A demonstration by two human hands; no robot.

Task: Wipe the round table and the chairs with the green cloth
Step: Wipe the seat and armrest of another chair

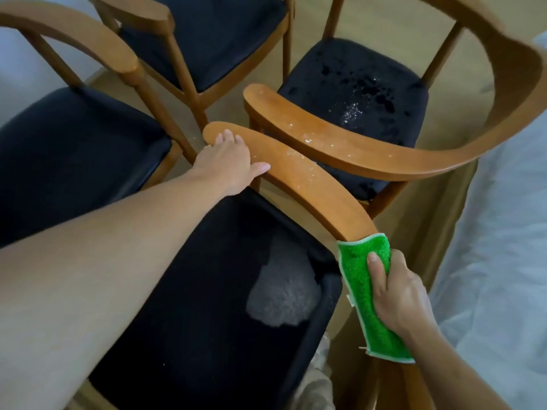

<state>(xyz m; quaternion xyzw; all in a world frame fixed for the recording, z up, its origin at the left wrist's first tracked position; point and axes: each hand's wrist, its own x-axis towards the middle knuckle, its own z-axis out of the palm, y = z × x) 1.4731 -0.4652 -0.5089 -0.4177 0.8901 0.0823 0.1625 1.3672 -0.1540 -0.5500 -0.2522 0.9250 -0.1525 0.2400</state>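
Chairs, four of them with wooden frames and dark padded seats, are crowding the view from above. The nearest chair point(207, 291) is showing a curved wooden armrest point(296, 179) running from upper left down to lower right, with white specks scattered along its top. The left hand point(231, 161) is resting on the far tip of that armrest, fingers lying straight and relaxed over the wood, thumb stretched along its near edge, gripping nothing. The right hand point(393, 291) is clutching the green cloth point(364, 279), which is wrapping around the lower end of the same armrest; the thumb is pressing on the cloth's face while the other fingers are curling behind it. The cloth's lower part is hanging down past the wrist, showing a pale stitched edge. A grey, dusty-looking patch point(284, 291) is lying on the nearest seat just beside the cloth. The chair to the right point(355, 93) is sitting just beside the first, its armrest nearly parallel and close, and its seat is carrying glistening droplets and dark blotches. Two more chairs are standing at the left point(74, 149) and at the top point(207, 39). White fabric point(503, 232) is lying along the right side over the wooden floor point(370, 13).
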